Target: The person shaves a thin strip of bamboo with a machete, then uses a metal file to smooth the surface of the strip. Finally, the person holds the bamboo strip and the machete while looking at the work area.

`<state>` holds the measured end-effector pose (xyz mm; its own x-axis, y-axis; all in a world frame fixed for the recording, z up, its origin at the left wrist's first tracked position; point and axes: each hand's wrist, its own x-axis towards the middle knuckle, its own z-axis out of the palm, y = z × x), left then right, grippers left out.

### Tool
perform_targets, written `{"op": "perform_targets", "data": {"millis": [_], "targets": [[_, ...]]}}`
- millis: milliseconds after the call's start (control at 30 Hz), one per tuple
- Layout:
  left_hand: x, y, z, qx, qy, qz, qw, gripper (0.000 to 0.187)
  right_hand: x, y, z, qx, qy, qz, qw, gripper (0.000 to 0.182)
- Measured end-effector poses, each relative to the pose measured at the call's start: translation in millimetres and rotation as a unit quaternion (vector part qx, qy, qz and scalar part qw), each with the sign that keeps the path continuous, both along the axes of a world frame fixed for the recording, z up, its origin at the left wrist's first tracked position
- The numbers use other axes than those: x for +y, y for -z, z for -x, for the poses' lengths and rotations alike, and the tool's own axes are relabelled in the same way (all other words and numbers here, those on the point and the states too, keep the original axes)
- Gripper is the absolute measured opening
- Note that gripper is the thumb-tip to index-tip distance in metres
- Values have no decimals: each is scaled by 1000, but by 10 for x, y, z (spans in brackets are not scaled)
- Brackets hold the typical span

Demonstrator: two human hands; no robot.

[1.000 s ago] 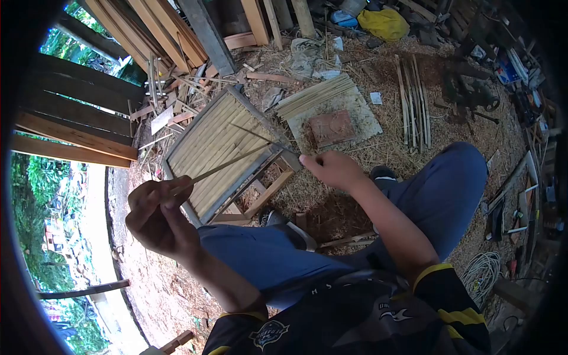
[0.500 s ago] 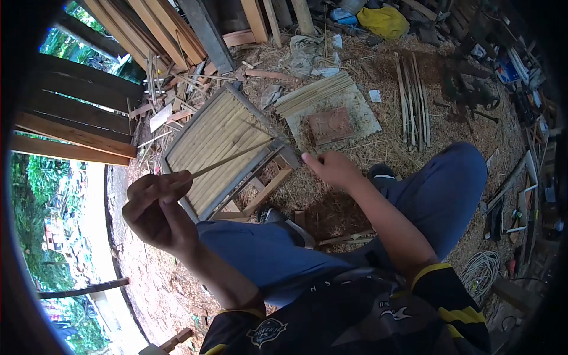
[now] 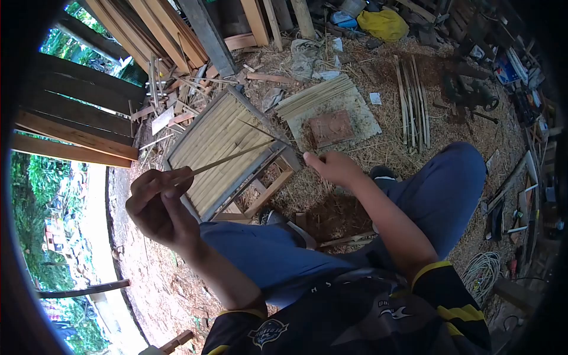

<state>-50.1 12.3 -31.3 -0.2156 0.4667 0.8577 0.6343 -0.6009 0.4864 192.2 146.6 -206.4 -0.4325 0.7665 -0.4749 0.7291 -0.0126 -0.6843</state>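
Observation:
In my left hand (image 3: pixel 163 207), raised at left, the fingers and thumb pinch a thin bamboo stick (image 3: pixel 231 158). The stick slants up to the right, over a slatted bamboo panel in a grey wooden frame (image 3: pixel 216 145). My right hand (image 3: pixel 336 169) is closed, its thumb stretched toward the stick's far end. A thin, dark, pointed blade (image 3: pixel 255 129) lines up with that thumb, so the right hand appears to hold a knife; its handle is hidden. The blade's tip lies above the panel, near the stick.
A bundle of thin bamboo strips (image 3: pixel 316 97) rests on a pale board beside a reddish wooden block (image 3: pixel 331 127). Longer sticks (image 3: pixel 412 103) lie on the shavings-covered ground. Planks (image 3: pixel 157 32) lean at the back left. A coiled cable (image 3: pixel 480 271) lies at right.
The blade has shifted slightly left over the panel. Both hands stay almost in place, the left still pinching the bamboo stick. The view has shifted a little.

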Motion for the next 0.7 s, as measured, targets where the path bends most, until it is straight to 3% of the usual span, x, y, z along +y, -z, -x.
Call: {"op": "perform_targets", "data": {"millis": [100,200,267,367,467,567,700], "targets": [[-9,-5,10,-12,-14,12,1000,18,23,-6,-3,-10,-3,-4,1000,82],[137,101,62,-63,90,-16,994,19,-24,-42,-4,-13,-8,-24,1000,88],[186,115,-63,-148,93,7,985,21,-68,-17,23,-14,-10,-41,999,87],[271,238,-34,-176,136,30,974,24,-167,-96,74,11,2,-55,998,75],[342,278,-172,-212,150,13,966,24,-287,-169,130,80,22,-91,992,75],[358,265,-197,-210,143,17,967,23,-137,367,135,46,54,-19,997,76],[365,231,-187,-205,140,25,968,21,-121,-2,73,41,18,15,999,82]]}}
